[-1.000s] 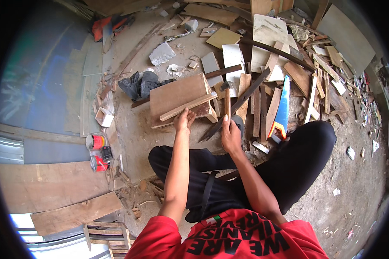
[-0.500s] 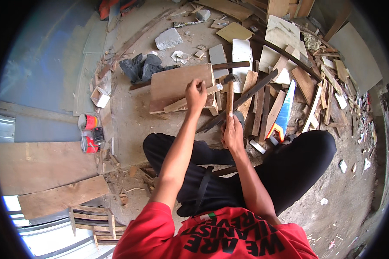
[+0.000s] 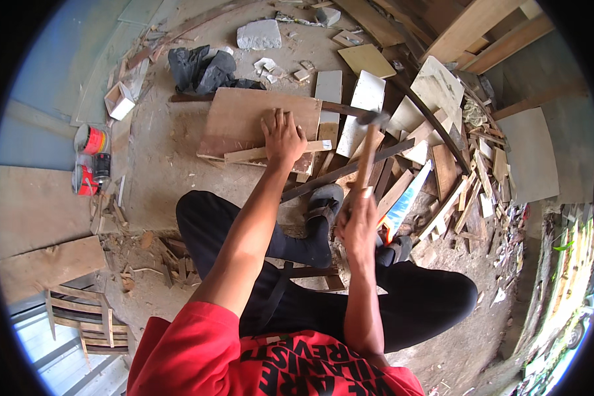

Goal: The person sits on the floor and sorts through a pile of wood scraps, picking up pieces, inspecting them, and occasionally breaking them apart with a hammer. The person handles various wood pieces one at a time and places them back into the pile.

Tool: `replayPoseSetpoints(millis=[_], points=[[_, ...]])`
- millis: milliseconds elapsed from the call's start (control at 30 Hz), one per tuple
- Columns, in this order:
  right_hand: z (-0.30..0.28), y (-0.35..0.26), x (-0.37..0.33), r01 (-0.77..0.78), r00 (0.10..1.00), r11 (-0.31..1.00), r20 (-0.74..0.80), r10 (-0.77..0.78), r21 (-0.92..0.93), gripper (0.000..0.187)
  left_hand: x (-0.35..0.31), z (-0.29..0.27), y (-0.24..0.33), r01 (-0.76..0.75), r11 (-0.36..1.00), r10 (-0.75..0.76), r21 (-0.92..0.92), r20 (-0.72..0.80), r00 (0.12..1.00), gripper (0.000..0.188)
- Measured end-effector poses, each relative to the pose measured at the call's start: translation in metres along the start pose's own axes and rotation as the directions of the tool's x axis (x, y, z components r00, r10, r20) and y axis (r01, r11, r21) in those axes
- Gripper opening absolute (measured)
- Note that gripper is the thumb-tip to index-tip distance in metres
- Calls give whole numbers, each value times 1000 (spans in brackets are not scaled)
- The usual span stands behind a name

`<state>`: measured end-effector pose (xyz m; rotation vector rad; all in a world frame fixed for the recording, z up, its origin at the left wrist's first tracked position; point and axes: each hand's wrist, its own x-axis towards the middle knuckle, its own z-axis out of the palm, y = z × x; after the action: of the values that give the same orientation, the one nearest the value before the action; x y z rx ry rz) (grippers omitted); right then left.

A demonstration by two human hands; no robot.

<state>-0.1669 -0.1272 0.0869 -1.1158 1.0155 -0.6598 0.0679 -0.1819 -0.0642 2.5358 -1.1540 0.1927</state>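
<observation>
My right hand (image 3: pixel 358 221) is wrapped round the wooden handle of a hammer (image 3: pixel 367 158), which is raised with its dark metal head up and slightly blurred. My left hand (image 3: pixel 284 138) lies with fingers stretched out on a low wooden box (image 3: pixel 244 115) with a brown plywood top. Along the near side of the box runs a narrow pale wood strip (image 3: pixel 245 156), partly hidden under my left hand and wrist. Whether a nail is there I cannot tell.
A handsaw (image 3: pixel 406 203) with an orange handle lies on scrap wood at the right. A long dark wood strip (image 3: pixel 350 169) crosses in front of my foot. Black plastic (image 3: pixel 208 69) and a white block (image 3: pixel 258 34) lie beyond the box. Paint cans (image 3: pixel 86 179) stand left.
My left hand has gone from curled fingers above the box to lying spread on it. The hammer has swung up and to the right with my right hand. The view has shifted.
</observation>
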Motion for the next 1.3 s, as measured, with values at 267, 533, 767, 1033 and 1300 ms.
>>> replayPoseSetpoints(millis=[267,533,767,1033,1300], points=[[9,26,22,491,869,871,67,-490,-1,49,-1,-6,2,1,1000,-1,-24,-25,1000,46],[5,96,7,-93,993,996,-69,93,10,44,0,-4,-3,-8,996,3,-89,-64,998,44],[-7,104,25,-3,999,999,35,5,-46,44,1,-6,1,6,995,-8,-98,-15,1000,45],[11,7,-9,129,991,991,40,-128,-27,60,-2,-5,-6,26,998,-27,-59,-30,999,44],[2,42,14,607,793,795,59,-606,5,52,1,-2,-2,0,996,-5,-88,-57,998,42]])
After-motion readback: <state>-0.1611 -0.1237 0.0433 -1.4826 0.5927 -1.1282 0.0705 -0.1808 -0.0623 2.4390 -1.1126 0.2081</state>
